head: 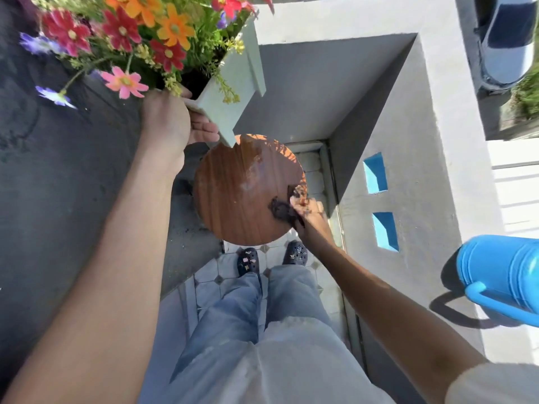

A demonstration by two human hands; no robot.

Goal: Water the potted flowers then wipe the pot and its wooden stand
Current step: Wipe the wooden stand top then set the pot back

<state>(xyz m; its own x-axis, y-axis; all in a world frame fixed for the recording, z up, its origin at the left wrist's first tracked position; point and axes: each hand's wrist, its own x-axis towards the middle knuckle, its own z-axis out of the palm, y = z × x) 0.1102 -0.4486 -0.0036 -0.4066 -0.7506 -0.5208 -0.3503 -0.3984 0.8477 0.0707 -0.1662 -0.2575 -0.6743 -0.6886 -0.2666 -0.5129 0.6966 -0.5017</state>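
Observation:
My left hand [172, 123] grips the lower edge of a pale green square pot [233, 83], lifted clear of the stand and tilted to the upper left. Red, orange, pink and purple flowers [131, 36] fill the pot. Below it is the round brown wooden stand [242, 188], its top streaked with wet patches. My right hand [309, 214] presses a dark brown cloth [281, 209] against the stand's right edge.
A blue watering can [501, 275] stands on the white wall ledge [431, 170] at the right. A dark grey wall [58, 170] rises on the left. Tiled floor [210, 275] and my feet lie below the stand. A parked car [507, 39] shows at the top right.

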